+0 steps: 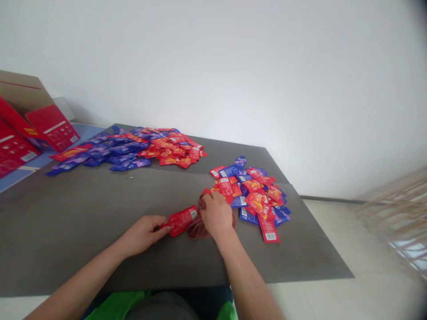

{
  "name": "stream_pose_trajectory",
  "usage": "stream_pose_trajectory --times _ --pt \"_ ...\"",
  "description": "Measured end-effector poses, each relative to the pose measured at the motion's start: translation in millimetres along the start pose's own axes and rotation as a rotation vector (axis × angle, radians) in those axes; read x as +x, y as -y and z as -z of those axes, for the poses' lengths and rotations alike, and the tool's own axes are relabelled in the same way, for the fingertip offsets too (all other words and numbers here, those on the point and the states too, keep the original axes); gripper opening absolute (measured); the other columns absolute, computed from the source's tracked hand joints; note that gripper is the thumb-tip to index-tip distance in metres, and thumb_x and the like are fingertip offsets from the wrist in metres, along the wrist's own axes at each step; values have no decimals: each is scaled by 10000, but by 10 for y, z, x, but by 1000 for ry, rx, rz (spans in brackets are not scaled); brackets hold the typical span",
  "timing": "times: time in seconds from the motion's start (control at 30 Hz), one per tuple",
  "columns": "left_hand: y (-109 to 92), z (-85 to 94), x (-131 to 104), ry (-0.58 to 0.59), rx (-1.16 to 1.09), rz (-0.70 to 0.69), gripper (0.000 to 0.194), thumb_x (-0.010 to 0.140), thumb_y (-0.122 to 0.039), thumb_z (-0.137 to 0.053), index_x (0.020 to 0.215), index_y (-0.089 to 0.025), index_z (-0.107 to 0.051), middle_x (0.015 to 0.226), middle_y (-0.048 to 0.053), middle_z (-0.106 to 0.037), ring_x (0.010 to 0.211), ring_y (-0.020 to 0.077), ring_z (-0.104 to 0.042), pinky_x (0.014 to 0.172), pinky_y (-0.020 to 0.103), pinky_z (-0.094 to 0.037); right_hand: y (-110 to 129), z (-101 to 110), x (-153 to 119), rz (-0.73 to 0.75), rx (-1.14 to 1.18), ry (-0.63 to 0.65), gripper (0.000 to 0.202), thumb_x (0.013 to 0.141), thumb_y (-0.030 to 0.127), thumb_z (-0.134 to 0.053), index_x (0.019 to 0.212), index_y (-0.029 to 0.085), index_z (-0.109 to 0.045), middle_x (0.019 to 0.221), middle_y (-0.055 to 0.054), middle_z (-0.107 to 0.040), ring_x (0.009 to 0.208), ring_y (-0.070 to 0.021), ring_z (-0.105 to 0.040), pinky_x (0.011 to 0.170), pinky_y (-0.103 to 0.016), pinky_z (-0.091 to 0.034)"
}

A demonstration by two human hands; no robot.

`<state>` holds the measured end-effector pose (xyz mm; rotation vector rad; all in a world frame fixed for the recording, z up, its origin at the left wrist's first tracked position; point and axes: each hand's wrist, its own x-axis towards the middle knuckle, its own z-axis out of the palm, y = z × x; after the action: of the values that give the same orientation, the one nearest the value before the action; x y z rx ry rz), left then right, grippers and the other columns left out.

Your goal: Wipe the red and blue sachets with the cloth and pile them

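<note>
Between the thumb and fingers of my left hand (147, 233) is one end of a red sachet (183, 221), its barcode end toward my right hand. My right hand (216, 212) is closed on a crumpled brown cloth (197, 230), which lies on the dark grey table (100, 222) and touches or nearly touches the sachet. Just beyond the right hand spreads a loose pile of red and blue sachets (255, 202). The fingertips of the right hand are partly hidden behind its knuckles.
A larger pile of blue and red sachets (123, 149) covers the table's far left. Beside it, an open red cardboard box (50, 126) stands on a blue surface. A white wall (233, 66) rises behind the table. Slatted rack-like shapes (396, 218) blur at right.
</note>
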<state>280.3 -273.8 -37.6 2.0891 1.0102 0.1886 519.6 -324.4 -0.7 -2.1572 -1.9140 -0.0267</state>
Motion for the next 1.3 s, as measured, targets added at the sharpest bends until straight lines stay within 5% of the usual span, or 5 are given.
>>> stream_pose_trajectory --times 0.17,0.5,0.73,0.9,1.3 --pt "45 -24 43 -56 89 -58 304 924 -397 -488 759 -192 -640 715 6 -653 692 174 -585 632 246 -378 473 -180 -267 329 104 -8 95 948 347 -593 976 270 -641 1009 -17 -624 966 -205 -555 815 -304 -440" --pt "-6 -1 13 -47 124 -21 384 944 -455 -475 690 -191 -591 630 -18 -569 623 155 -538 589 247 -319 -207 -53 37 -146 6 51 137 903 229 -612 1028 227 -667 1082 -69 -635 996 -215 -594 762 -288 -441" --pt "63 -33 47 -66 162 -44 348 938 -403 -474 685 -189 -582 638 -20 -547 631 155 -535 602 255 -302 244 -168 -227 228 67 0 86 932 308 -601 992 266 -647 1015 -32 -633 973 -204 -565 802 -295 -443" --pt "41 -20 30 -60 157 -46 360 935 -431 -483 682 -192 -574 658 -20 -552 631 151 -527 596 252 -300 -113 -106 -30 -69 -29 72 120 951 254 -566 1014 237 -667 1075 -67 -633 994 -209 -580 758 -289 -446" --pt "22 -21 32 -55 189 -41 333 926 -397 -476 677 -194 -563 646 -17 -541 630 155 -520 599 253 -313 109 -189 -154 93 12 124 133 938 246 -594 1052 252 -662 1070 -57 -630 1016 -205 -567 805 -295 -453"
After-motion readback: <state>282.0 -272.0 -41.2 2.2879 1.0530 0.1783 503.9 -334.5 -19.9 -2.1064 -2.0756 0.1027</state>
